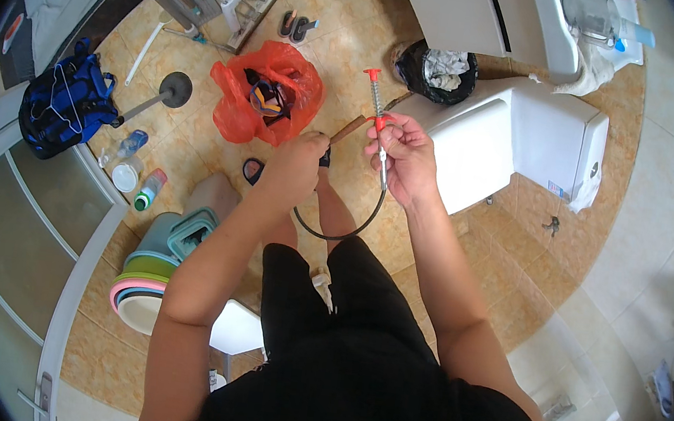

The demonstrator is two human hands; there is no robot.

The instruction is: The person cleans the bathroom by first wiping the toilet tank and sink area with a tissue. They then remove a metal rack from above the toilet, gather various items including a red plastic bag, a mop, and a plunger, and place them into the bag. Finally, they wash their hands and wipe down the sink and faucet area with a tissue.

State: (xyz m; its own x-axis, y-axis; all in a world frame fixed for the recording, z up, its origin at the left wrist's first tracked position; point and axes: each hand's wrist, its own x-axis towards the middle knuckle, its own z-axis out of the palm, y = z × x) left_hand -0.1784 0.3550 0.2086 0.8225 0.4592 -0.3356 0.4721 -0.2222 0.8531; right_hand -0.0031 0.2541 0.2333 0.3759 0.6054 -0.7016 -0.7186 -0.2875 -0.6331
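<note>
My right hand (407,156) grips the handle of a spring-loaded claw pick-up tool (378,120). The tool has a red plunger on top, a bare coil spring and a red finger grip. From its metal tube a dark flexible shaft (340,238) hangs in a loop over my legs and rises behind my left hand (294,171). The fingers of that hand are closed on the shaft, whose far end is hidden. Beyond the left fingertips a brown stick-like thing (348,129) shows. A red plastic bag (225,95) with goggles (267,99) in it stands open on the floor.
On the right is a white toilet (475,148), lid down, beside a bin (404,68) lined with black plastic. To the left are a plunger (176,90), a blue backpack (69,99), bottles (151,188) and stacked basins (141,313). Mops (235,9) lean at the far left.
</note>
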